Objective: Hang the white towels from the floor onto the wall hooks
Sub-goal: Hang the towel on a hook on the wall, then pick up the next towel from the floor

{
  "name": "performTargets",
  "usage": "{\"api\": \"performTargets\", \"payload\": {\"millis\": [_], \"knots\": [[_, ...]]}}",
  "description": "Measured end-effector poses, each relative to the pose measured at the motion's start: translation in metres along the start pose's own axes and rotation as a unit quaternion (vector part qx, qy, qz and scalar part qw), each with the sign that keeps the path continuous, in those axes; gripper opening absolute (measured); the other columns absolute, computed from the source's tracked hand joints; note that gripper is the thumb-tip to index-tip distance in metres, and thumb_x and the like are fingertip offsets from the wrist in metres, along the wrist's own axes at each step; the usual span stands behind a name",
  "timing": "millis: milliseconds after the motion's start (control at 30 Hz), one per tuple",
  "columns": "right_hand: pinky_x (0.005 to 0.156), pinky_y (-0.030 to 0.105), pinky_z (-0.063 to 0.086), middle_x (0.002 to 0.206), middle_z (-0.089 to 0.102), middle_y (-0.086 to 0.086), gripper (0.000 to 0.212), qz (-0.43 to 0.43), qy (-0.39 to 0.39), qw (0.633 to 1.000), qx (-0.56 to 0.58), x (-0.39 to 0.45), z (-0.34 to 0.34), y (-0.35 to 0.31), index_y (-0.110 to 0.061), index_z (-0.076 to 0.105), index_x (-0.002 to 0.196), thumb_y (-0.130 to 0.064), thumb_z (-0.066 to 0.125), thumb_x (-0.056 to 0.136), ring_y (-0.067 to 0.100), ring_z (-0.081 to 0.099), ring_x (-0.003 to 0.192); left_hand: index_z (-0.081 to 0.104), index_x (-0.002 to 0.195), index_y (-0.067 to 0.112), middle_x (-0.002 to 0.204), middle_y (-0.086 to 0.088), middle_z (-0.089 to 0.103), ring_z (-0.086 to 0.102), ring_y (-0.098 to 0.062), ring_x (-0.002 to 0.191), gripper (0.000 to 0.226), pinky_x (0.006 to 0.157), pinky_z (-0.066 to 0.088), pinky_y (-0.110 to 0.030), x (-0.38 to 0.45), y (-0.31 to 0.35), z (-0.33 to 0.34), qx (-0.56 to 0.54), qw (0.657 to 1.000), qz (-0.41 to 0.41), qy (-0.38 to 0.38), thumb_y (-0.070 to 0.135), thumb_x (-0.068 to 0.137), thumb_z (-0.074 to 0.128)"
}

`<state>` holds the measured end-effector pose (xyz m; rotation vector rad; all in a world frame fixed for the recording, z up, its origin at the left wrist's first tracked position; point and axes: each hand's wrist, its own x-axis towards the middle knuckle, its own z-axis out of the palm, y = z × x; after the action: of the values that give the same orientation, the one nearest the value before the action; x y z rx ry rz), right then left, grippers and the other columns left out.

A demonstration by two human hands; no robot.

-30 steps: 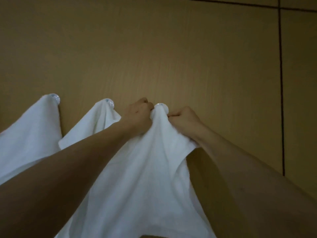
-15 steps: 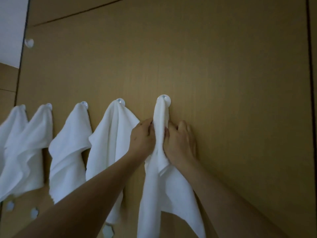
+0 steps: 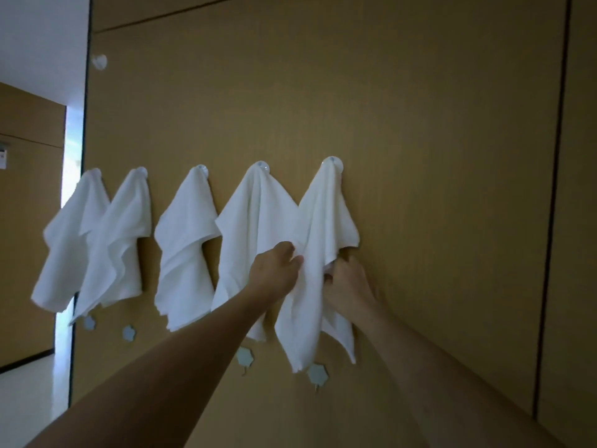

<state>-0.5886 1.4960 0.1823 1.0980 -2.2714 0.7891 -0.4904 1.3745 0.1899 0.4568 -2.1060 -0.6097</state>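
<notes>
Left hand pinched a mid-fold of the rightmost soft white cloth towel; right hand gripped its right edge. That towel hung from the rightmost round white wall hook on the tan wood panel wall, four more towels to its left. Light, limp, non-slippery; best taken near the top bunch.
</notes>
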Motion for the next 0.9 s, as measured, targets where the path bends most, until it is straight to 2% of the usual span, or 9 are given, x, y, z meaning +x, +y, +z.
{"api": "performTargets", "payload": {"millis": [67,200,367,400,467,533,667,800,900], "knots": [[0.059,0.012,0.036,0.083,0.049,0.002,0.021,-0.005,-0.025,1.0,0.0,-0.02,-0.006,-0.017,-0.016,0.05,0.076,-0.021,0.046,0.096,0.012,0.05,0.074,0.061,0.099,0.018,0.09,0.003,0.063,0.061,-0.021,0.088,0.021,0.072,0.046,-0.031,-0.021,-0.004,-0.02,0.018,1.0,0.002,-0.007,0.034,0.097,0.048],[0.072,0.031,0.051,0.098,0.061,0.007,0.015,0.021,-0.048,0.998,-0.026,-0.064,-0.02,-0.066,-0.009,0.061,0.096,-0.019,0.051,0.091,0.024,0.061,0.091,0.056,0.133,0.021,0.129,-0.001,0.06,0.058,-0.02,0.113,0.041,0.089,0.044,-0.026,-0.067,-0.019,-0.073,0.005,1.0,-0.02,-0.008,0.039,0.096,0.055],[0.057,0.026,0.043,0.078,0.055,0.002,0.005,-0.012,-0.092,0.995,-0.025,-0.127,-0.019,-0.152,-0.013,0.051,0.075,-0.012,0.052,0.08,0.022,0.057,0.075,0.058,0.129,0.022,0.12,-0.003,0.065,0.059,-0.014,0.104,0.04,0.081,0.04,-0.026,-0.134,-0.056,-0.162,0.093,0.996,-0.006,-0.004,0.041,0.093,0.056],[0.059,0.028,0.046,0.081,0.056,0.002,0.003,-0.021,-0.104,0.994,-0.019,-0.139,-0.015,-0.172,-0.013,0.053,0.078,-0.012,0.052,0.08,0.022,0.058,0.077,0.057,0.13,0.021,0.121,-0.004,0.065,0.058,-0.014,0.101,0.041,0.08,0.039,-0.025,-0.149,-0.065,-0.182,0.116,0.993,-0.008,-0.003,0.04,0.093,0.055],[0.072,0.033,0.053,0.095,0.061,0.003,0.019,-0.043,-0.121,0.992,-0.004,-0.162,-0.005,-0.213,-0.012,0.062,0.097,-0.013,0.05,0.082,0.024,0.061,0.087,0.056,0.133,0.02,0.126,-0.006,0.062,0.058,-0.019,0.108,0.044,0.082,0.04,-0.027,-0.18,-0.084,-0.226,0.158,0.987,-0.016,0.001,0.041,0.094,0.055],[0.074,0.033,0.052,0.103,0.064,0.004,0.032,-0.072,-0.133,0.988,0.006,-0.182,0.008,-0.258,-0.013,0.063,0.11,-0.015,0.051,0.08,0.025,0.062,0.093,0.057,0.131,0.02,0.127,-0.007,0.06,0.056,-0.024,0.114,0.043,0.087,0.044,-0.031,-0.213,-0.104,-0.272,0.202,0.979,-0.03,0.012,0.041,0.094,0.055],[0.064,0.03,0.047,0.099,0.062,0.004,0.021,-0.146,-0.177,0.972,0.047,-0.225,0.043,-0.358,-0.014,0.06,0.095,-0.015,0.05,0.076,0.03,0.063,0.094,0.061,0.124,0.021,0.122,-0.005,0.063,0.058,-0.026,0.109,0.035,0.084,0.044,-0.03,-0.288,-0.15,-0.366,0.272,0.96,-0.061,0.031,0.036,0.093,0.056],[0.075,0.031,0.049,0.122,0.059,0.007,0.04,-0.223,-0.216,0.947,0.087,-0.274,0.079,-0.465,-0.016,0.061,0.12,-0.019,0.05,0.082,0.03,0.058,0.105,0.058,0.128,0.022,0.129,-0.004,0.059,0.055,-0.024,0.114,0.038,0.086,0.04,-0.03,-0.364,-0.193,-0.453,0.31,0.933,-0.174,0.059,0.036,0.093,0.058],[0.079,0.036,0.051,0.11,0.062,0.008,0.031,-0.292,-0.244,0.917,0.122,-0.314,0.104,-0.547,-0.014,0.063,0.107,-0.015,0.048,0.081,0.035,0.058,0.104,0.057,0.128,0.023,0.123,-0.003,0.059,0.056,-0.023,0.108,0.04,0.086,0.043,-0.032,-0.424,-0.22,-0.52,0.36,0.9,-0.234,0.077,0.035,0.09,0.059]]}}
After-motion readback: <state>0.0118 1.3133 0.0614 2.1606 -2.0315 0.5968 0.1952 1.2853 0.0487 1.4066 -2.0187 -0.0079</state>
